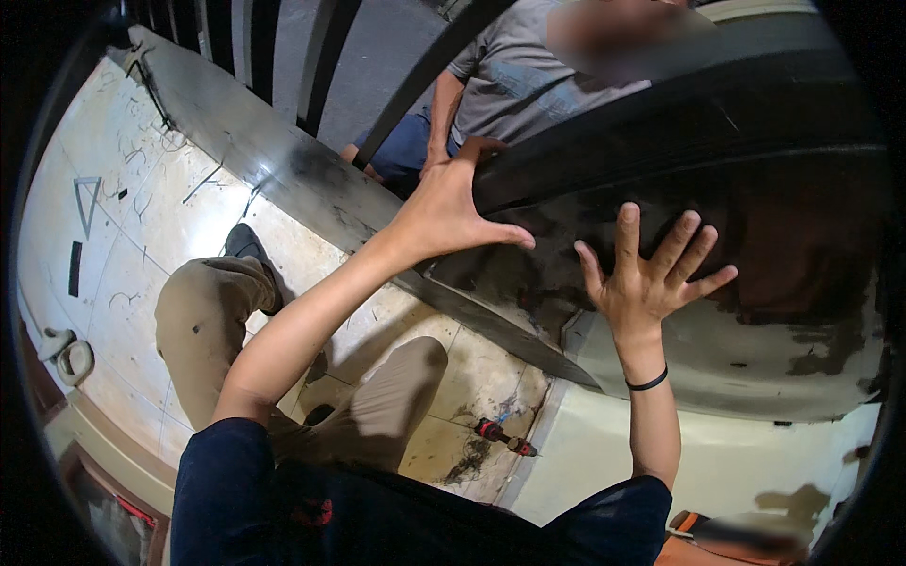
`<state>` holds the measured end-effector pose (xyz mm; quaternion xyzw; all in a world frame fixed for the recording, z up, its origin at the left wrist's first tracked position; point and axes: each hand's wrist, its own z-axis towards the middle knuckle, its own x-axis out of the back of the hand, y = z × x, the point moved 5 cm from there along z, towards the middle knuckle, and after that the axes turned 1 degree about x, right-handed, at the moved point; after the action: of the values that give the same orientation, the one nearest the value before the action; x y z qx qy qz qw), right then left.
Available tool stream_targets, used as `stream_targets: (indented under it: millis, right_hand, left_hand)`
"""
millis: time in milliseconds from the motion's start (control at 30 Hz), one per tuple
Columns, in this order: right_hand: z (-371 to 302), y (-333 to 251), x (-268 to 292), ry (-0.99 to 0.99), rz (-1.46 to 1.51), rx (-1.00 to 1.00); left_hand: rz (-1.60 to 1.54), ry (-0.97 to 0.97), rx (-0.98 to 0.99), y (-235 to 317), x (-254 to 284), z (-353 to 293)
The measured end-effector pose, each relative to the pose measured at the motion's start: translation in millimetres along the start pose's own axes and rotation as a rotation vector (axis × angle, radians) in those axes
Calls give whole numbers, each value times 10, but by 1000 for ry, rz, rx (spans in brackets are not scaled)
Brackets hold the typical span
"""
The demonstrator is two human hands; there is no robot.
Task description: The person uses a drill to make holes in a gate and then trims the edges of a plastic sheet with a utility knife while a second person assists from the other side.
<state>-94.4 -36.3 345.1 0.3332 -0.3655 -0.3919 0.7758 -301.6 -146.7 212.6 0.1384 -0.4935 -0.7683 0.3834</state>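
A large, dark, curved panel [604, 203] stands upright ahead of me, glossy black above and patchy toward its lower right. My left hand [442, 209] grips its left edge, the thumb across the near face and the other fingers bent over the edge, partly hidden. Flat against the same face, or very close to it, my right hand [651, 278] has its fingers spread and holds nothing. A black band [647, 379] circles the right wrist. Dark vertical bars [326, 57] rise from a grey ledge [283, 165] left of the panel.
Beyond the bars, a person in a grey shirt [514, 80] sits close to my left hand. A red and black tool [505, 437] lies on the tiled floor [132, 226] by my knee. A triangular frame [87, 206], a black strip [75, 269] and debris lie left.
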Motion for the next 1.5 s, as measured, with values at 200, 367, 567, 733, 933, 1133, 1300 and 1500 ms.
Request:
stream_targets:
  millis: [200,367,567,733,933,1133,1300,1500]
  right_hand:
    - [69,-151,-24,-34,-33,-51]
    - [114,-167,-8,-9,-17,-91]
    - [185,-224,-7,9,-87,0]
    - [177,-212,20,22,-73,12]
    - [201,-213,9,21,-79,17]
    - [175,-192,-4,13,-105,33]
    - [140,-163,-9,-41,-103,35]
    - [206,-244,-8,10,-95,53]
  left_hand:
    - [6,181,-122,-61,32,-189]
    - [187,594,-342,-187,-374,-1245]
    - [51,464,285,-611,-536,-1530]
    - [83,399,194,-662,-467,-1508]
    - [40,434,213,-652,-375,-1481]
    - [59,346,164,-667,-494,-1909]
    - [214,330,79,-490,-347,-1907]
    - [327,359,231,-789,-437,-1487]
